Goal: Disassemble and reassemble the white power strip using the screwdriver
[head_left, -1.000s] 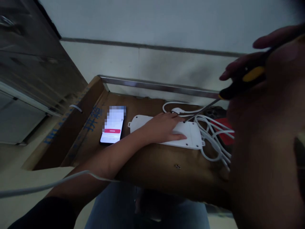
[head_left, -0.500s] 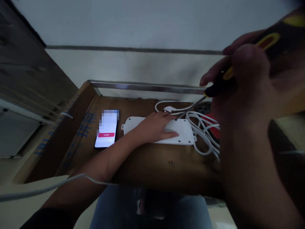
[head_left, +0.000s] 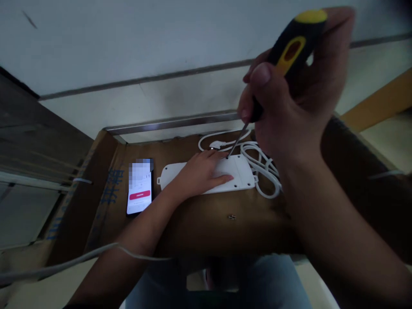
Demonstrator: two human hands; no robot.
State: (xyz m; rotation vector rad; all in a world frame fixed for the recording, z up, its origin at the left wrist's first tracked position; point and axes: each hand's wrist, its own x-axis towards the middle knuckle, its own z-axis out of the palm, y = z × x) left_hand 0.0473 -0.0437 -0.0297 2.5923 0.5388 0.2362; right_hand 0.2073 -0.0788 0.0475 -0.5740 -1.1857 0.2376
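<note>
A white power strip (head_left: 242,172) lies face down on cardboard, with small dark screw holes along its edges. My left hand (head_left: 202,172) rests flat across its middle, thumb spread toward the near side and fingertips at the far edge. In my right hand (head_left: 299,98) is a screwdriver (head_left: 298,40) with a black and yellow handle, gripped from the side. Its thin shaft slants down to a hole on the strip's far edge, close to my left fingertips. A few small screws (head_left: 231,217) lie on the cardboard in front of the strip.
The white cord (head_left: 268,194) is coiled right of the strip, its plug (head_left: 218,145) behind it. A lit phone (head_left: 139,195) lies at the left in the cardboard tray (head_left: 193,234). A thin white cable (head_left: 80,254) crosses over my left forearm. A wall stands behind.
The view has shifted and tilted. My right hand and the screwdriver appear farther left and the handle stands more upright; the tip stays at the far-edge hole. My left hand stays on the strip.
</note>
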